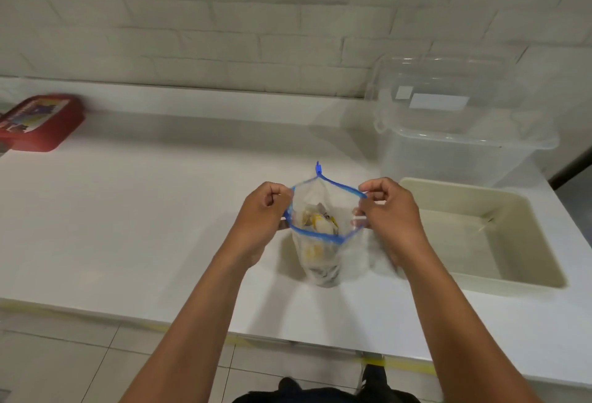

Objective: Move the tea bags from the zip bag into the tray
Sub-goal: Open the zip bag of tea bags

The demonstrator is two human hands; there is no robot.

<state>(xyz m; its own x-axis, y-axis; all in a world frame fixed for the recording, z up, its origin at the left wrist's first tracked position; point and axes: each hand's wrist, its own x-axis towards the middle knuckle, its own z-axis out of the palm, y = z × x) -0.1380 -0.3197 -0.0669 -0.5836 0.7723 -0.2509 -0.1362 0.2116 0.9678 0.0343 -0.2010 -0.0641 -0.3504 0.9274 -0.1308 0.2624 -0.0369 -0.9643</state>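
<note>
Two hands hold the zip bag (323, 242) upright on the white counter (144, 210), and we see it from above with its blue-edged mouth pulled into a wide opening. The left hand (261, 220) pinches the left side of the rim with curled fingers, and the right hand (389, 213) pinches the right side in the same manner, so the two grips are spread apart with the opening between them. The blue slider (318, 168) sticks up at the far corner of the mouth. Inside, low in the bag, we can make out the tea bags (320, 221) as a loose heap of pale packets with yellow parts; how many there are we cannot tell. The beige tray (525, 236) lies on the counter just to the right of the right hand, near the bag but not touching it. Farther back on the right stands a clear plastic container (464, 120) with white labels on its wall. At the far left edge of the counter sits a red box (41, 122) with a printed lid, well apart from the bag.
</note>
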